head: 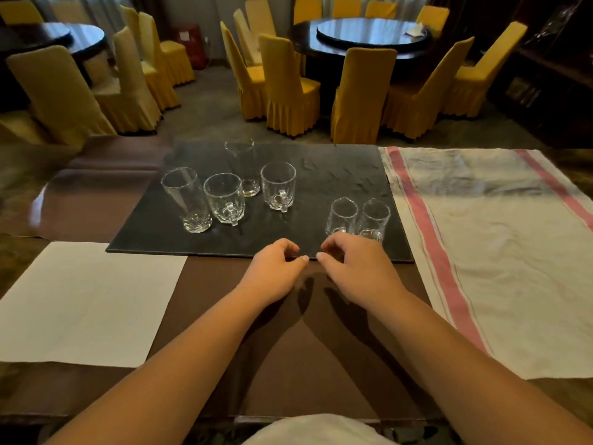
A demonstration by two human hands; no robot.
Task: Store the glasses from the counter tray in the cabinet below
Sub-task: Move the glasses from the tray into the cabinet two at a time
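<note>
A flat black tray (337, 175) lies on the brown counter and carries several clear glasses. On its left stand a tall tumbler (187, 200), a handled mug (224, 198), a second tall tumbler (244, 165) further back and another mug (278, 185). Two small glasses (342, 216) (374, 219) stand near the tray's front right. My left hand (276, 268) and my right hand (353, 264) hover side by side at the tray's front edge, fingers loosely curled, holding nothing. The right fingers are just in front of the small glasses. The cabinet below is not in view.
A white sheet (83, 303) lies on the counter at the left. A white cloth with pink stripes (500, 252) covers the right side. Beyond the counter stand round dark tables (369, 36) and several yellow-covered chairs (288, 88).
</note>
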